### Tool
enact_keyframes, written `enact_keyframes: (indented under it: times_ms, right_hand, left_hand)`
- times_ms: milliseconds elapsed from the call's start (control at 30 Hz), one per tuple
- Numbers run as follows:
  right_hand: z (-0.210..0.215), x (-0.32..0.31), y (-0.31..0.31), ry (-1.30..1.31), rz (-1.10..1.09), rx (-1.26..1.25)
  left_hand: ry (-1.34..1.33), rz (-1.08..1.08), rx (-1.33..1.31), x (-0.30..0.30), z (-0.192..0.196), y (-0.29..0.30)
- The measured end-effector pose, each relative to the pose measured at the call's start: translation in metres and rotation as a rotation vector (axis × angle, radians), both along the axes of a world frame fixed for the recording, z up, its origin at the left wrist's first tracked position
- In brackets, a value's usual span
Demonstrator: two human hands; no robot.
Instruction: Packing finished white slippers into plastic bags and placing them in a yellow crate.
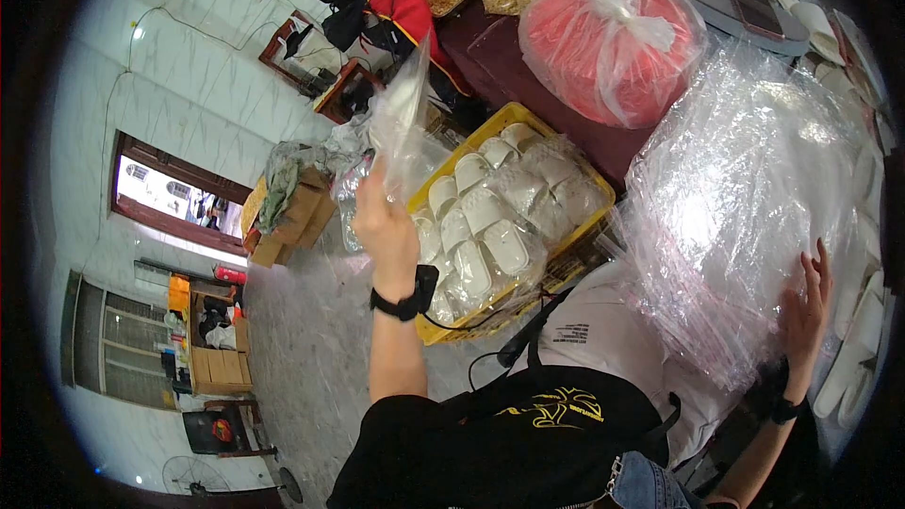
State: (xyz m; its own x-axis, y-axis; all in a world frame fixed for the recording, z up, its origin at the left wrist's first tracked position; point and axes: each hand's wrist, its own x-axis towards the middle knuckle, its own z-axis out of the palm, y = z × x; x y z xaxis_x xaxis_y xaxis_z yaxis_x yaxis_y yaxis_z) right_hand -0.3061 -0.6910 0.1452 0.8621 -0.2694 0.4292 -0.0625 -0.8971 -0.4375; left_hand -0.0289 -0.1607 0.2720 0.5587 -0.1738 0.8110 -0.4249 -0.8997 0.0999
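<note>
Left hand point(382, 226) pinches one clear bag point(403, 123) up off the yellow crate point(514, 118); right hand point(803, 306), fingers spread flat, steadies the bag stack point(745, 198).

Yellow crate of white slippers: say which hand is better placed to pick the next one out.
Probably the right hand: it only rests flat on the clear bag stack. The left hand, beside the yellow crate, holds a clear bag.

Clear plastic bag point(403, 118) and stack of clear bags point(745, 198)

The single bag stands upright, crumpled, at ten o'clock; the glossy stack of bags lies spread flat at three o'clock, edges fanned.
</note>
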Motion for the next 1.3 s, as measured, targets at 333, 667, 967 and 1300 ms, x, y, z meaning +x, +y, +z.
enact_keyframes:
  times_ms: [333, 667, 967, 1300]
  right_hand:
    - [0.008, -0.001, 0.009, 0.019, -0.031, -0.018]
    - [0.003, 0.002, -0.006, 0.089, -0.010, -0.082]
    - [0.012, 0.005, 0.000, 0.178, -0.094, -0.020]
    - [0.016, 0.008, 0.001, 0.164, -0.095, 0.059]
  left_hand:
    - [0.648, 0.408, 0.201, -0.014, -0.229, 0.146]
    - [1.054, 0.267, 0.230, -0.085, -0.320, 0.162]
    - [1.239, 0.118, 0.908, -0.085, -0.336, 0.167]
    - [0.982, 0.315, 0.417, -0.032, -0.245, 0.116]
